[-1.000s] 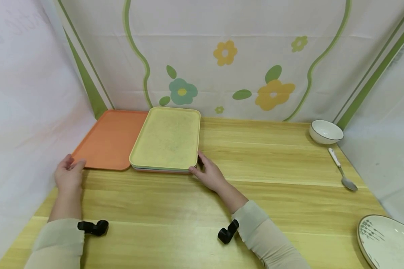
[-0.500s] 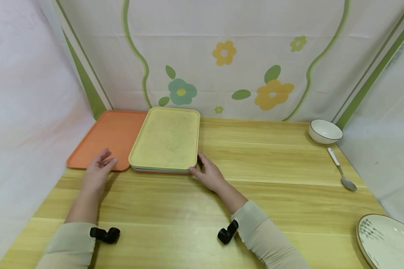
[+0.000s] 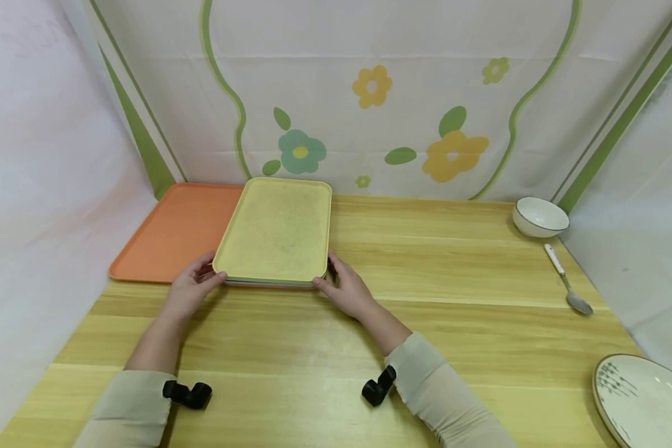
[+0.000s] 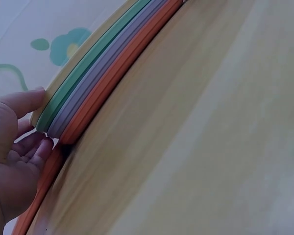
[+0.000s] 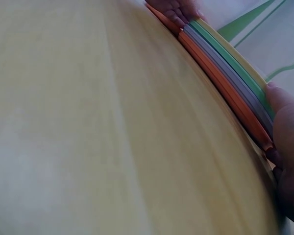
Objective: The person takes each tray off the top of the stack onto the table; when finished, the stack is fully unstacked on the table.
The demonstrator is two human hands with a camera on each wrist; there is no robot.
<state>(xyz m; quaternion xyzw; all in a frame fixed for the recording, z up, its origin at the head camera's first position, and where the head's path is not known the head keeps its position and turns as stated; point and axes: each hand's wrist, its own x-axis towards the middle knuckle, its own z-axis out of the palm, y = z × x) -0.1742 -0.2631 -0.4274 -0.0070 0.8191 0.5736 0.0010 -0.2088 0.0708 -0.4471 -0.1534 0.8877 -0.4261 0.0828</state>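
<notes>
A stack of several trays stands on the table, a yellow tray on top. Below it the left wrist view shows a green tray, a purple tray and an orange tray at the bottom. At the stack's front left corner my left hand has its thumb at the yellow rim and curled fingers at the side. My right hand holds the front right corner, thumb on the rim, fingers partly hidden behind the edge. Left of the stack a separate orange tray lies flat, touching or nearly touching it.
On the wooden table, a white bowl sits at the back right. A spoon with a pale handle lies before it. A patterned plate is at the front right. Fabric walls enclose the back and sides.
My left hand has left the separate orange tray's front left corner and moved right to the stack's front left corner. My right hand and the stack have stayed in place.
</notes>
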